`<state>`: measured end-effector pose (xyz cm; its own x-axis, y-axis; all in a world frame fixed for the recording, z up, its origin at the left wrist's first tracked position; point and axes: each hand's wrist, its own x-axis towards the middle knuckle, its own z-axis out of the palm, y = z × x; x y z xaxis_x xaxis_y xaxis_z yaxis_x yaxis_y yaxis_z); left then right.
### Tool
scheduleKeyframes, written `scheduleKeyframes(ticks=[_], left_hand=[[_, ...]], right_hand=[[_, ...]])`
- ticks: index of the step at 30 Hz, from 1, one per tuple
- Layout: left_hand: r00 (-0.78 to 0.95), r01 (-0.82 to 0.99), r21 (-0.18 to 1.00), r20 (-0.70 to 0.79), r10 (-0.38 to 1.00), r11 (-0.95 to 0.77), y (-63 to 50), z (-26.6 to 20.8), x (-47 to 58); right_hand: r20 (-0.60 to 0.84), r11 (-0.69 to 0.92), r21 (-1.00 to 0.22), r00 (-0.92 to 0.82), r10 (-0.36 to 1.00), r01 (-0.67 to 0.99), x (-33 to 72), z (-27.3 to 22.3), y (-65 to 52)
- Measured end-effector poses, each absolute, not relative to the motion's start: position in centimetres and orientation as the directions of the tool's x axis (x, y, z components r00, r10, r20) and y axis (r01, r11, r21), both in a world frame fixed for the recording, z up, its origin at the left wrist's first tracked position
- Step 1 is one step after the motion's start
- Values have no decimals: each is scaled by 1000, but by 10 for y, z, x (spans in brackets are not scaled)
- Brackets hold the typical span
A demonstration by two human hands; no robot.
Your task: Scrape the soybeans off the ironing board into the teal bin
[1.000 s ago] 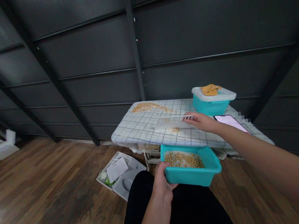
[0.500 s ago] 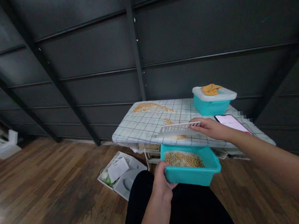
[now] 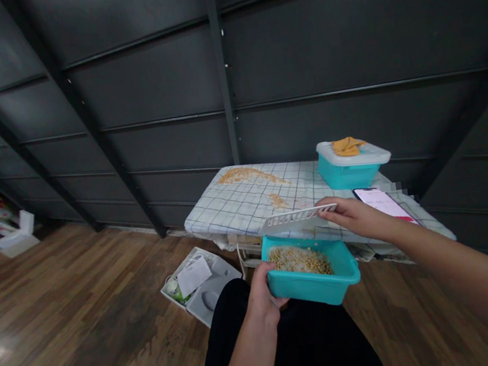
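Observation:
My left hand (image 3: 261, 295) grips the left end of a turquoise plastic bin (image 3: 308, 286), thumb over the rim, above my lap. Round yellowish beans (image 3: 301, 261) mixed with whitish bits lie in the bin, mostly toward its left. Just beyond the bin, my right hand (image 3: 350, 216) is closed on the right end of a white slotted plastic panel (image 3: 284, 223), which slants over the table's front edge. On the checked tablecloth (image 3: 216, 211) lie a long strip of small yellowish pieces (image 3: 243, 174) and a smaller patch (image 3: 278, 201).
A second turquoise box (image 3: 348, 176) with a white lid and an orange cloth (image 3: 348, 146) stands at the table's back right. Before it lies a phone (image 3: 384, 203). An open white carton (image 3: 207, 286) sits on the floor at left. A dark panelled wall rises behind.
My right hand and the white slotted panel have come slightly down toward the bin, showing more of the small patch on the cloth. My left hand still holds the bin in place.

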<state>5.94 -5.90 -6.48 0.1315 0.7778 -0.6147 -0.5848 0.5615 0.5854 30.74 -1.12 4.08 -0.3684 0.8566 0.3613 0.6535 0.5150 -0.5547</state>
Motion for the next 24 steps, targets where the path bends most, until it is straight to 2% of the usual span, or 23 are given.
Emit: scheduleKeyframes(ticks=[7,10,17,21,24], left_hand=[[131,-598,582,-606,784,550,-61,-62,60],[116,-588,588,-618,777,556,-62,-61,62],[123,-571,599,-614,780,562,-61,-63,64],[127,-577,579,-632,764,575,-60,-61,64],[148,-591,566,-624,767,575,-61,-60,63]], right_hand=[[466,494,-593,-229,855,636,307,40,30],[490,471,-537,-197,849,699,308,38,33],[555,263,-414,12,832,871,326,29,-8],[545,249,-369,-8,838,896,330,20,-21],[501,298,-398,-67,863,868,328,16,-24]])
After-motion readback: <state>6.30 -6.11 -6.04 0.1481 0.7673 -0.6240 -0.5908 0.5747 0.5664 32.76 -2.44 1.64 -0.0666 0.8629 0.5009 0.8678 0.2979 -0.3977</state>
